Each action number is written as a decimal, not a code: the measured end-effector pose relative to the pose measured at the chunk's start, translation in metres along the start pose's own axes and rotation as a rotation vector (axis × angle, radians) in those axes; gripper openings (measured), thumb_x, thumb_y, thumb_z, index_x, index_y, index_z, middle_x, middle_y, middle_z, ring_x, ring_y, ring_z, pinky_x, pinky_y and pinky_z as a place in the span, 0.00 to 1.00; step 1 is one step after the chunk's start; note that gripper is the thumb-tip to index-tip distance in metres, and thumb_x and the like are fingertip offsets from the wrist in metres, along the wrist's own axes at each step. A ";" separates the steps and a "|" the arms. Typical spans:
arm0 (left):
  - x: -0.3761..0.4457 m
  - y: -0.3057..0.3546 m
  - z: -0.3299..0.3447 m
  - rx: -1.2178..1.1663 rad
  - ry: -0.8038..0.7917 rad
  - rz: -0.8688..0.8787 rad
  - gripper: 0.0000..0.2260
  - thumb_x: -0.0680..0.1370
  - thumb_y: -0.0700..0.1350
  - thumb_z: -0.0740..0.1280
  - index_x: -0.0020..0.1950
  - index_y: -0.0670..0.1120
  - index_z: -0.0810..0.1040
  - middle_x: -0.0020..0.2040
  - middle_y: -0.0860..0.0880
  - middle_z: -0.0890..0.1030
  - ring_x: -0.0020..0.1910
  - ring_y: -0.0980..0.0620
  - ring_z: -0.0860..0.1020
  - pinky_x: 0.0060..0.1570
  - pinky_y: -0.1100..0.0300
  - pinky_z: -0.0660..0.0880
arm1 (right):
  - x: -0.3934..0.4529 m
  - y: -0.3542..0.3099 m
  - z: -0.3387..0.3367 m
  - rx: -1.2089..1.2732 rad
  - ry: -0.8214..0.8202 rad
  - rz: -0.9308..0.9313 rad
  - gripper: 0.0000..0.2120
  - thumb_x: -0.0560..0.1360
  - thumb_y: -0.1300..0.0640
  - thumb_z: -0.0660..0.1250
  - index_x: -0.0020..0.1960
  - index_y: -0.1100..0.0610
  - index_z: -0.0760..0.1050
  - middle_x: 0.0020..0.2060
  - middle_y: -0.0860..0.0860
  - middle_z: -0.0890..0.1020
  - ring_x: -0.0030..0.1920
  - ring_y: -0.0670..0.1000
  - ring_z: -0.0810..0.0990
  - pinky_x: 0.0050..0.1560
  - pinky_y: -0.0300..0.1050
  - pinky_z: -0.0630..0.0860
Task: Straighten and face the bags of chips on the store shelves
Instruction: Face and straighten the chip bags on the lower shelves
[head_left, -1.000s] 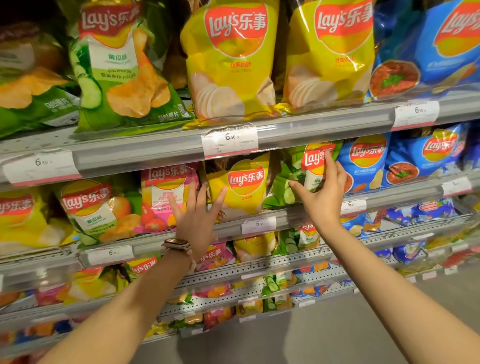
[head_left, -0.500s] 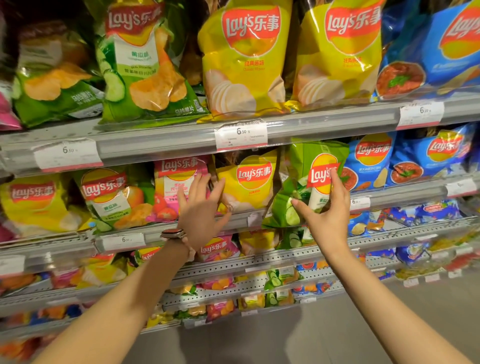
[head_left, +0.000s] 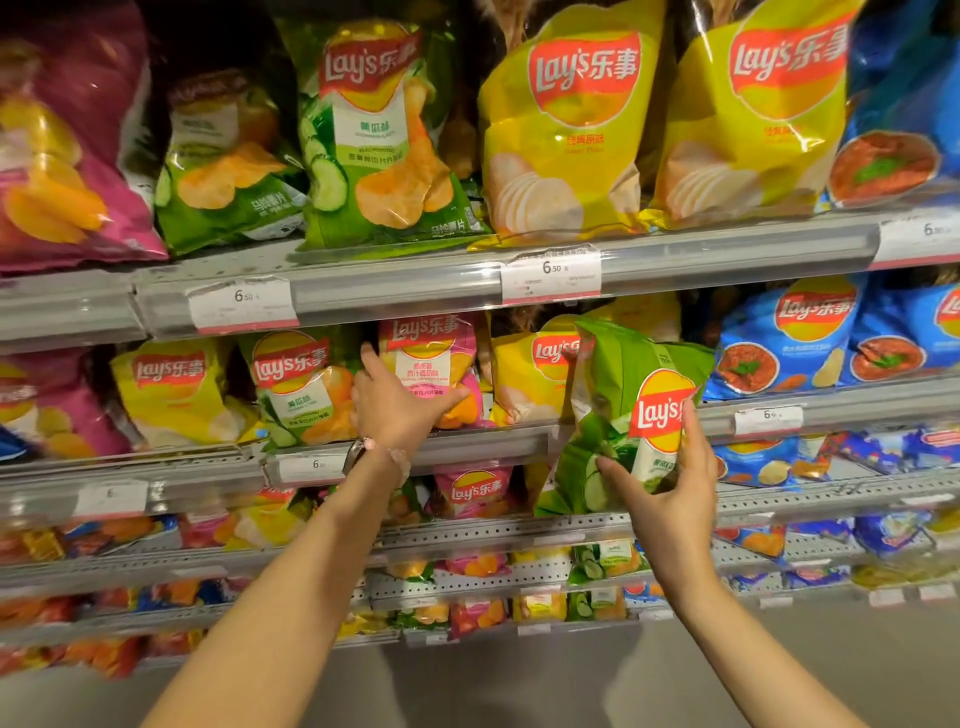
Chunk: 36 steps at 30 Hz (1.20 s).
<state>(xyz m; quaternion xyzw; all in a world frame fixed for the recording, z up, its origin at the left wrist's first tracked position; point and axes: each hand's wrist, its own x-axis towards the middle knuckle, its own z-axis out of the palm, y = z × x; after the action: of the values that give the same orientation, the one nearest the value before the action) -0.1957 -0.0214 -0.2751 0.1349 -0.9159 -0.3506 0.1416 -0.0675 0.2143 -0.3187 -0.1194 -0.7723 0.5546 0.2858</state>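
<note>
My right hand (head_left: 667, 488) grips a green cucumber chip bag (head_left: 623, 410) by its lower part and holds it tilted, out in front of the second shelf (head_left: 467, 449). My left hand (head_left: 397, 402) reaches onto that shelf, thumb across the lower front of a pink chip bag (head_left: 428, 358), fingers at its left edge beside a green bag (head_left: 301, 387). A yellow bag (head_left: 530, 374) stands behind the held green bag, partly hidden by it.
The top shelf (head_left: 415, 280) carries purple, green, yellow and blue bags with price tags on its rail. Blue bags (head_left: 779, 338) fill the second shelf's right side, a yellow bag (head_left: 171, 389) its left. Lower shelves hold several smaller bags above a grey floor.
My right hand has pulled the green bag forward off the second shelf and lower. My left hand has moved in and taken hold at the pink bag. The view shifted right.
</note>
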 end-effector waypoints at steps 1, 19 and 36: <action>0.001 -0.001 0.000 -0.004 -0.024 -0.012 0.57 0.57 0.66 0.77 0.75 0.42 0.52 0.70 0.40 0.67 0.69 0.40 0.66 0.65 0.43 0.67 | -0.003 0.000 0.001 0.012 -0.009 0.001 0.46 0.65 0.55 0.78 0.76 0.45 0.57 0.68 0.48 0.66 0.69 0.47 0.63 0.70 0.54 0.66; -0.014 -0.005 -0.029 -0.341 0.002 0.035 0.34 0.59 0.59 0.76 0.60 0.50 0.67 0.49 0.54 0.78 0.51 0.51 0.78 0.48 0.53 0.77 | -0.010 -0.008 0.025 0.000 -0.100 -0.044 0.46 0.66 0.55 0.78 0.76 0.45 0.55 0.66 0.44 0.64 0.59 0.23 0.58 0.52 0.14 0.55; -0.031 -0.033 -0.084 -0.448 -0.216 0.163 0.29 0.61 0.51 0.80 0.48 0.71 0.66 0.43 0.62 0.79 0.41 0.66 0.79 0.30 0.71 0.73 | -0.014 -0.035 0.057 -0.066 -0.019 -0.061 0.44 0.66 0.54 0.78 0.76 0.50 0.58 0.71 0.55 0.64 0.70 0.50 0.63 0.60 0.31 0.60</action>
<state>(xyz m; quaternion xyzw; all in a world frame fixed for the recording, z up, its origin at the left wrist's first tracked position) -0.1326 -0.0853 -0.2430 -0.0124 -0.8329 -0.5446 0.0972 -0.0839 0.1497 -0.3028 -0.1000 -0.7962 0.5209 0.2910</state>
